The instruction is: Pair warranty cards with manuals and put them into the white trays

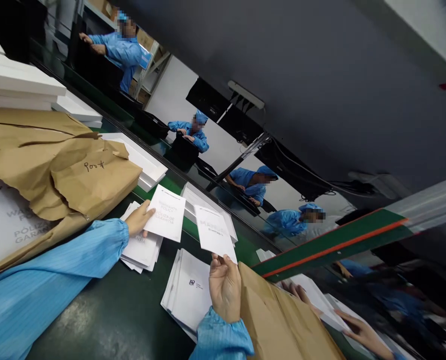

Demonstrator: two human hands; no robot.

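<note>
Booklets [166, 215] clamped in left fingers [146, 215] and right fingers [230, 266] above green tabletop [121, 310], blue-clad workers [125, 55] beyond

White booklets [166, 214], green worktop [121, 310]

- White power strip [246, 94], between twelve and one o'clock
- Blue-clad co-worker [199, 140], eleven o'clock
- Green, orange-striped beam [331, 244], four o'clock

Wrapped booklet [10, 222] partly hidden, left sleeve [57, 282] cut off, lower-right background [406, 300] blurred
</note>
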